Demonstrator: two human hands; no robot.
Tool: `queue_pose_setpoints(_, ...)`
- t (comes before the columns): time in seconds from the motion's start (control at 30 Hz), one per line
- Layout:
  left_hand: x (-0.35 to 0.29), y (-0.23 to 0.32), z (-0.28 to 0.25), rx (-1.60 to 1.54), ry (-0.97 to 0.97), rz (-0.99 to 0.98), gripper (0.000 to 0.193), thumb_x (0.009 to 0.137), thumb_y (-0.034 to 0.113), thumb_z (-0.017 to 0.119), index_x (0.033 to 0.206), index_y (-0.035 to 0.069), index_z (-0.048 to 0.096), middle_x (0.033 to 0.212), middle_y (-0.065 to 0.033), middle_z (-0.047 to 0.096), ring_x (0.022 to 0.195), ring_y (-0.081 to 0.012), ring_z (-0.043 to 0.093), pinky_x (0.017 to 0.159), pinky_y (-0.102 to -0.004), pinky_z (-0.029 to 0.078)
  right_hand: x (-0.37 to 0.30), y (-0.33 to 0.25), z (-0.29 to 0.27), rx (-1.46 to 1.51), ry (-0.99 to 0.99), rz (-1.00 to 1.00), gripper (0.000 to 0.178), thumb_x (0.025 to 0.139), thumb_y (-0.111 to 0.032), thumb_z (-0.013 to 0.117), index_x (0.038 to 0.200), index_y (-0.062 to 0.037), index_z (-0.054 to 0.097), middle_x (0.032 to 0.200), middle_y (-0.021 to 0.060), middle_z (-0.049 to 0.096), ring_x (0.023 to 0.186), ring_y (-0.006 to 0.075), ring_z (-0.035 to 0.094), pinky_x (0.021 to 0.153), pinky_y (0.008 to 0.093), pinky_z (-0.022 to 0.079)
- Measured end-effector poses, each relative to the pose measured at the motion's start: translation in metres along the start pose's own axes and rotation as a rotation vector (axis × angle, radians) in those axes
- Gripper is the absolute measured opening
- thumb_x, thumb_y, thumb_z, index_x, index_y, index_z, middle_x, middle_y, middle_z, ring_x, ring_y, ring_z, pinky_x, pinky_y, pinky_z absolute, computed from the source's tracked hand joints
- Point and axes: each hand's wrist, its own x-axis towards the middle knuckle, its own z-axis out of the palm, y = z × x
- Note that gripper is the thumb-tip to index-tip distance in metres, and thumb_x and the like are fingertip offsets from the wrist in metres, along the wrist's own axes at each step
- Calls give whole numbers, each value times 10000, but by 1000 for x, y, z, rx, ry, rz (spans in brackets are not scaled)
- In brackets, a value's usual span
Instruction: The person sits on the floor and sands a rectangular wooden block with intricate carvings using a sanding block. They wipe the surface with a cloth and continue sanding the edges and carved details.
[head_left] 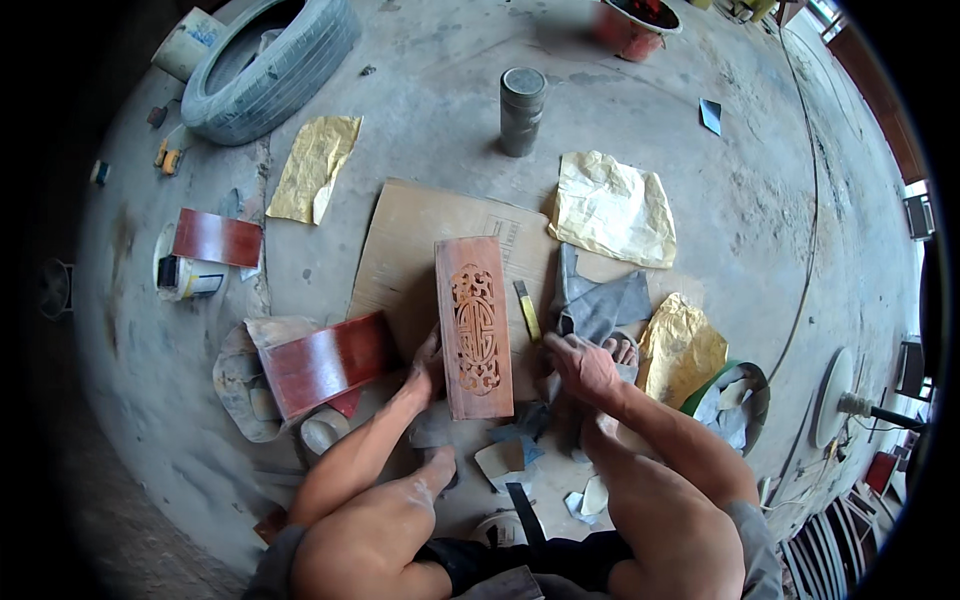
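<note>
The openwork on the long, reddish-brown wooden box (475, 325) looks cut through: a rounded medallion with vertical and curling bars fills the centre of its upper face, with scrollwork at both ends. The wood around it is matt, pale in places and seemingly dusty, with none of the shine on the two glossy dark-red panels (330, 365) to the left, so its surface appears uncoated; how much smoothing is done or left cannot be told. The box has straight edges and lies lengthwise between the person's hands, its far part over a flat brown cardboard sheet (400, 235); what supports its near end is hidden. The left hand (429, 364) is against the box's left side, its fingers partly out of sight, so its grip cannot be judged. The right hand (583, 368) is apart from the box, fingers curled beside a crumpled dark-grey sheet (610, 303); whether it holds anything is unclear. A slim yellow-and-black tool (527, 312) lies between box and sheet.
</note>
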Motion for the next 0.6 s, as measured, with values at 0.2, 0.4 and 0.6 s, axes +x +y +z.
queue_pose_setpoints(0.2, -10, 9, 21, 363, 39, 223, 653, 1066, 233, 587, 1638, 80, 311, 1577, -96, 478, 1381, -194, 484, 1155, -329, 408, 16, 33, -4, -135, 58, 248, 420, 966, -230, 590, 1298, 28, 573, 1042, 271, 697, 900, 449, 695, 755, 547, 552)
queue_pose_setpoints(0.4, -6, 16, 28, 180, -25, 110, 564, 1069, 225, 570, 1587, 87, 393, 1492, -78, 555, 1302, -176, 547, 1088, -330, 473, 20, 47, -16, -209, 106, 340, 398, 983, -232, 567, 1300, 7, 589, 1093, 264, 699, 920, 453, 692, 792, 538, 558)
queue_pose_setpoints(0.6, -8, 20, 25, -82, -22, 24, 394, 1106, 157, 454, 1495, 98, 487, 1383, -74, 635, 1151, -197, 670, 957, -370, 602, 1, 19, -10, 5, -28, -204, 184, 947, -240, 681, 1101, -144, 713, 1105, 136, 677, 886, 395, 700, 763, 472, 575)
